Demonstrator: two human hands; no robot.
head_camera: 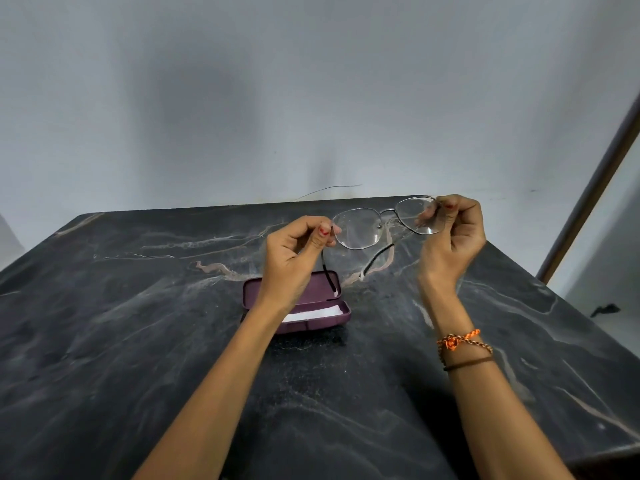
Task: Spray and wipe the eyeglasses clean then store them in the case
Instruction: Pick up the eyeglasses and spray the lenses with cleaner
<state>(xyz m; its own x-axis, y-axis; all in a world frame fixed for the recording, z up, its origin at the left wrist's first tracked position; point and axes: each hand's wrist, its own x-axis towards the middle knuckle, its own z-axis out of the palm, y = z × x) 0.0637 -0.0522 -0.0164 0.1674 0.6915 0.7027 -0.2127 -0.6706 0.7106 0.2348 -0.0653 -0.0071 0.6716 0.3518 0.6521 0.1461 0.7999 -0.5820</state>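
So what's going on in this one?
A person holds a pair of thin metal-framed eyeglasses up above a dark marble table, the left hand pinching one end of the frame and the right hand the other. The temple arms are unfolded and hang down. Below the left hand, a purple case lies open on the table with a white cloth inside. No spray bottle is in view.

Dark marble-look table (138, 341) w/ pale veins, set against a grey wall. Directly on it — one maroon glasses case (313, 315), lid open, white cloth (311, 314) inside. Sits approx centre, partly hidden behind a forearm.
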